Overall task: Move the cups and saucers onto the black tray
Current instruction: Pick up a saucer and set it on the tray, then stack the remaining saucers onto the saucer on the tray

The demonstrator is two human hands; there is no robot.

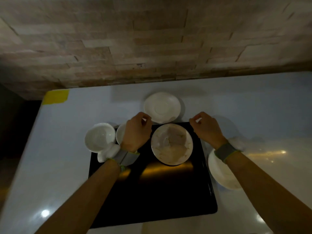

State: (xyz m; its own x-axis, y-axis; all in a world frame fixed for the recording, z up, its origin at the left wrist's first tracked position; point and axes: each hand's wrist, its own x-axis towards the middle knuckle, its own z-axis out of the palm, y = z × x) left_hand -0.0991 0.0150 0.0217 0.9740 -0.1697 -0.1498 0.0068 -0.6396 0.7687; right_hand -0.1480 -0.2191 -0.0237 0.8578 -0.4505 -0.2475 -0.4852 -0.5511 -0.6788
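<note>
One saucer (pixel 171 144) on black tray (pixel 152 200); three pieces on worktop (pixel 59 141). Left hand (pixel 137 130), right hand (pixel 206 128) grips loosely curled, empty.

One saucer (pixel 171 144) is sitting on the tray (pixel 152 196), toward its far edge. Another saucer (pixel 162 107) is lying behind the tray, a cup (pixel 99 137) is sitting at its far-left corner, and a third saucer (pixel 219 174) is resting to its right.

1. The scene is dim and underexposed, with a soft blur throughout.
2. An amber glare streak lies across the black tray (pixel 152 191).
3. Small white highlights dot the glossy countertop (pixel 64 141).
4. Wide-angle distortion bends the brick wall (pixel 152 39) and darkens the corners.
</note>
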